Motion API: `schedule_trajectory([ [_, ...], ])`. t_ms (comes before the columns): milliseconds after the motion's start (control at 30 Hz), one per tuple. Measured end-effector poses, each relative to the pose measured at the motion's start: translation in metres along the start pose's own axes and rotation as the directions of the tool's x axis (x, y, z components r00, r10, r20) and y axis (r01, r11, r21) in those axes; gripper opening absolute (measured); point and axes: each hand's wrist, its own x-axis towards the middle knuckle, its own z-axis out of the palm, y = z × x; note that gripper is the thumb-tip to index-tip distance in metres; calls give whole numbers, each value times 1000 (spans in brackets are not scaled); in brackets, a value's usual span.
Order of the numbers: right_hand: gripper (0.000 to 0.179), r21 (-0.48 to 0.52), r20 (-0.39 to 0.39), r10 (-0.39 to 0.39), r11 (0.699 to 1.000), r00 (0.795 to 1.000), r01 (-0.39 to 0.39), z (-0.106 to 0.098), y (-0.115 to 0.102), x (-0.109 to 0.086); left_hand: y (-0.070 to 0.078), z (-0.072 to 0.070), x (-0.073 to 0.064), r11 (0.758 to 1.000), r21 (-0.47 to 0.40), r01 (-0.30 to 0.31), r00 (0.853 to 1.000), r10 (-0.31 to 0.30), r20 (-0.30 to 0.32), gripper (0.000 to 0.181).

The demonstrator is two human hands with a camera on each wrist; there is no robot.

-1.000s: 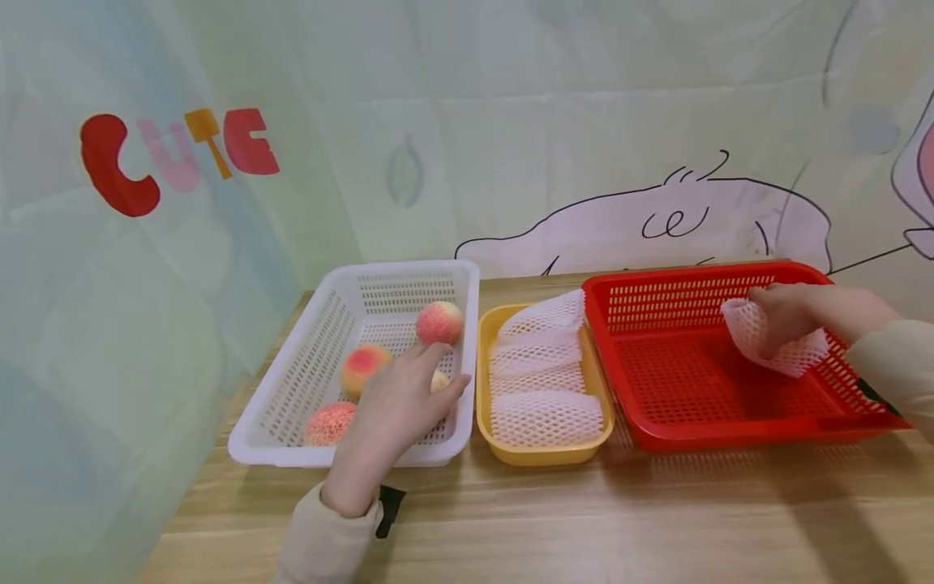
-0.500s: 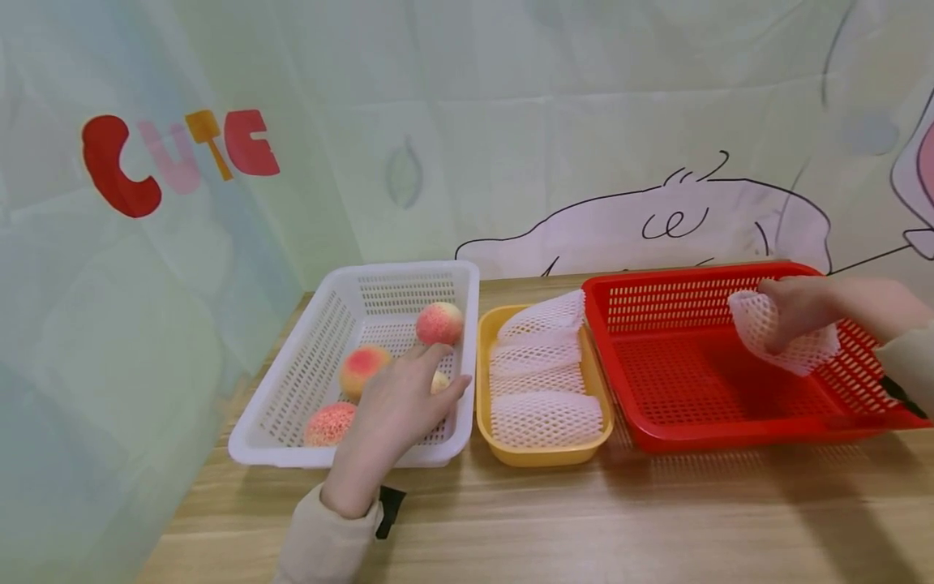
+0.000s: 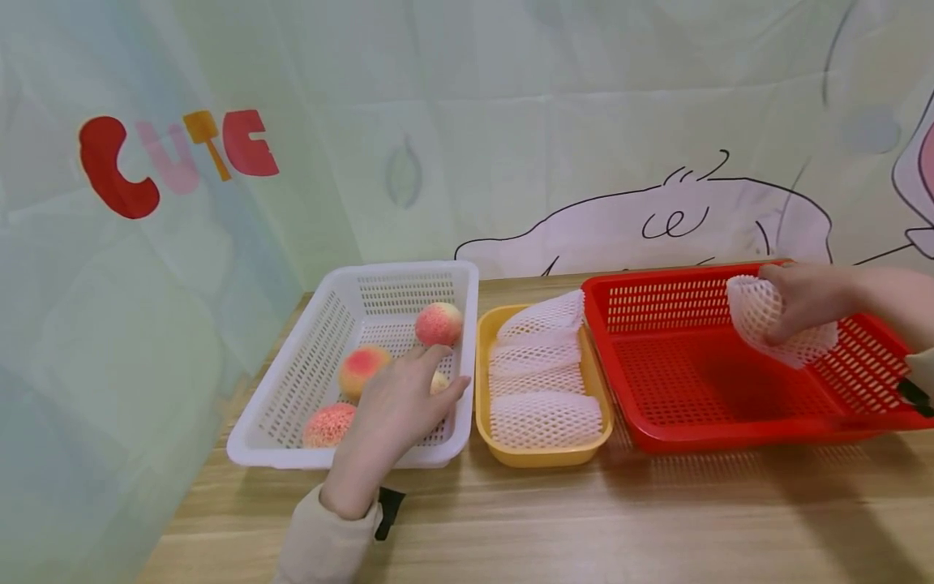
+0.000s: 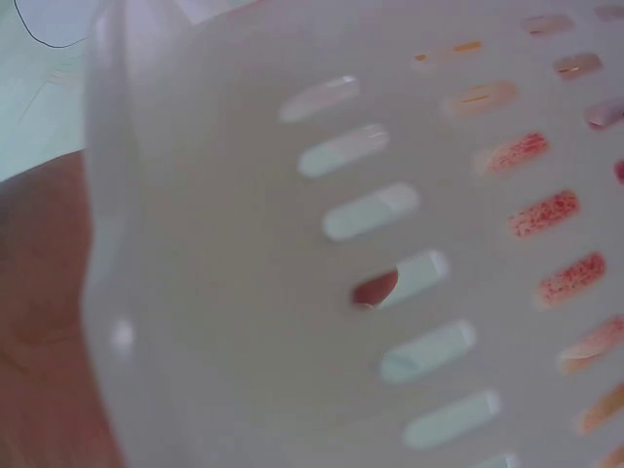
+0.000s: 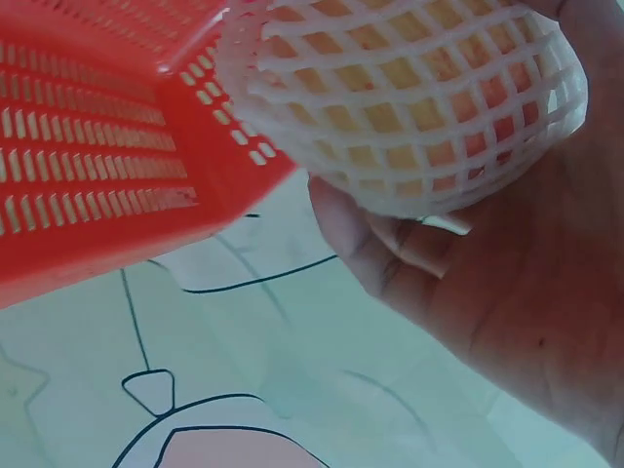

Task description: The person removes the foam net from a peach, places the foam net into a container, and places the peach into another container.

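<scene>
My left hand (image 3: 401,397) reaches over the near wall of the white basket (image 3: 244,450), its fingers and thumb round a peach (image 3: 439,382). Most of that fruit is hidden beneath the hand. Beside it in the basket lie a yellow-red peach (image 3: 363,369), a speckled pink peach (image 3: 330,426) and a pink-and-cream peach (image 3: 439,324). Above the right part of the red basket (image 3: 657,434), my right hand (image 3: 810,300) grips a peach in a white foam net (image 3: 759,312). The fruit (image 5: 439,127) shows through the mesh in the right wrist view.
Between the two baskets stands a yellow tray (image 3: 543,458) with several white foam nets (image 3: 546,419) in it. All three containers are on a wooden table (image 3: 511,527). A printed cloth (image 3: 511,146) hangs behind and at the left.
My right hand has moved slightly up and to the right with the netted peach, lifting it higher above the red basket floor. The left hand stays in place.
</scene>
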Motion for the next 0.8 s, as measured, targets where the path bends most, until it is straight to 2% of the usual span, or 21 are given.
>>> schedule_trajectory([
  [167, 93, -15, -98, -26, 1000, 995, 25, -1, -7, -7, -1, 1, 0, 1000, 0, -9, 1000, 9, -5, 44],
  [467, 85, -35, -204, -58, 998, 977, 52, -3, -26, -15, 0, 1, 0, 1000, -9, -14, 1000, 14, -19, 42],
  [633, 83, -70, -268, -72, 996, 961, 55, -3, -35, -21, 1, 1, 0, 1000, -6, -16, 1000, 16, -27, 43],
  [800, 82, -25, -328, -96, 995, 940, 93, -1, -45, -29, 1, 2, 1, 1000, -4, -14, 1000, 13, -28, 44],
])
